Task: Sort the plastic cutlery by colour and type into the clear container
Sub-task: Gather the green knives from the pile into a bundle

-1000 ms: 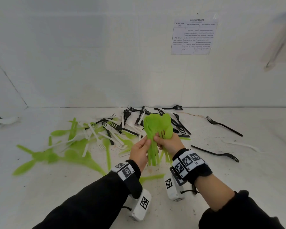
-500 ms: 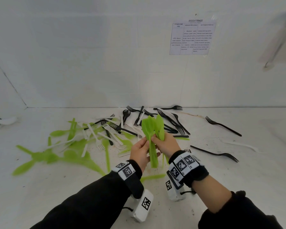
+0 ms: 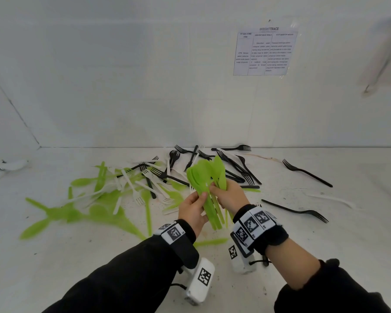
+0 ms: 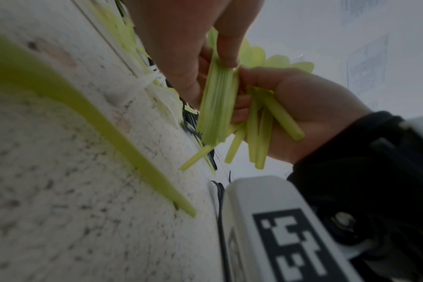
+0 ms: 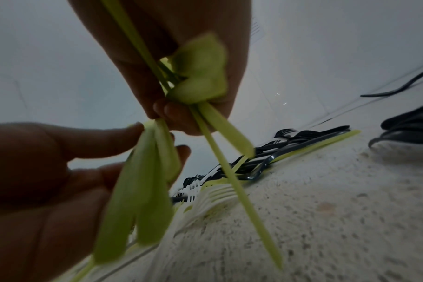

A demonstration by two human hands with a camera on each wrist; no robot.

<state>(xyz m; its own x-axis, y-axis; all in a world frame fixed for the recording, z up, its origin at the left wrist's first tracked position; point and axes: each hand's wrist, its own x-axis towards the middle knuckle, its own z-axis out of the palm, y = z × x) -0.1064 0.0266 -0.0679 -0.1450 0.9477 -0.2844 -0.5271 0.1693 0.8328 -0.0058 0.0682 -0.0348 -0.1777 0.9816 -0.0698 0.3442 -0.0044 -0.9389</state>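
At frame centre, above the counter (image 3: 325,256), we hold two bunches of green spoons. Over the last second the fanned bowls have closed together, so the bunches are merging into one stack for the container, which no view shows. Our left hand (image 3: 193,210) pinches the tidy bunch (image 3: 199,175) by its handles, thumb on top, palm turned inward. Our right hand (image 3: 229,195) grips the looser bunch (image 3: 219,170), fingers curled round, wrist raised. Green, white and black cutlery (image 3: 145,188) lies scattered behind.
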